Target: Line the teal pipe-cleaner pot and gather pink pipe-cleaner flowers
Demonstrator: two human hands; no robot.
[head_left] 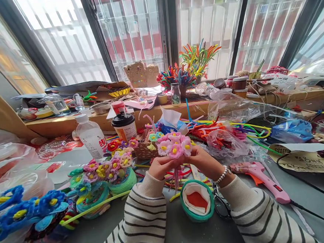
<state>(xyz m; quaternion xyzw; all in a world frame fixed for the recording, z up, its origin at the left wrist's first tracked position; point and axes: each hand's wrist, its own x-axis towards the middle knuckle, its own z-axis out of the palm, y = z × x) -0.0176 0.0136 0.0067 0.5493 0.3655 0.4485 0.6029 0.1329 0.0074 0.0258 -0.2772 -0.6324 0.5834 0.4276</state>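
A bunch of pink pipe-cleaner flowers with yellow centres is held up in front of me. My left hand closes round it from the left, and my right hand grips it from the right; the fingers meet just under the blooms. Pink stems hang down between the wrists. Below the hands stands a small round green pot, lined with white material and reddish inside. Beside the right forearm lies a pair of glasses, and further right a pink glue gun.
Finished pots of fuzzy flowers and blue flowers crowd the left side. A plastic bottle and a lidded paper cup stand behind them. Loose pipe cleaners lie heaped at the back. The glue gun's black cable runs off right.
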